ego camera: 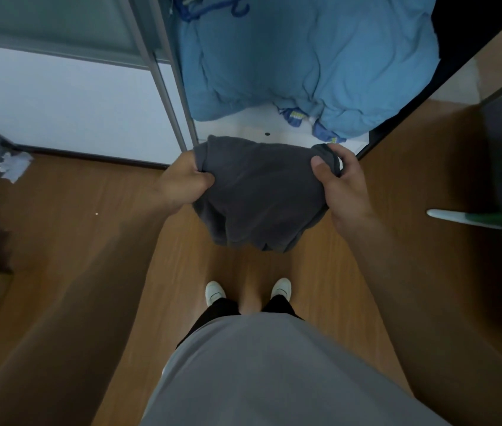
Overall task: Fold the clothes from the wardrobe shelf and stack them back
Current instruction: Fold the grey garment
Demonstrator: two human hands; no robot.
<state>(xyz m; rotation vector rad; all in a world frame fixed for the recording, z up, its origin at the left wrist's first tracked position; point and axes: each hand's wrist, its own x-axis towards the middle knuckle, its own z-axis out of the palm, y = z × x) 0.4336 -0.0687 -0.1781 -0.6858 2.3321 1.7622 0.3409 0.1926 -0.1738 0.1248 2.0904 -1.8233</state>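
My left hand [186, 179] is clenched on the left edge of the dark grey soft cotton garment [258, 195], thumb on top and fingers curled under the bunched cloth. The garment hangs in the air between my hands, its held edge stretched from side to side and the loose part sagging toward the brown wooden floor [96, 241]. It is just in front of the white wardrobe shelf [243, 128], where a bulky light blue quilt [305, 63] lies further in. My right hand [340, 186] pinches the right edge, thumb pressed on the cloth. Both hands sit about level, neither nearer the shelf, so I judge the next fold must bring one side across to the other.
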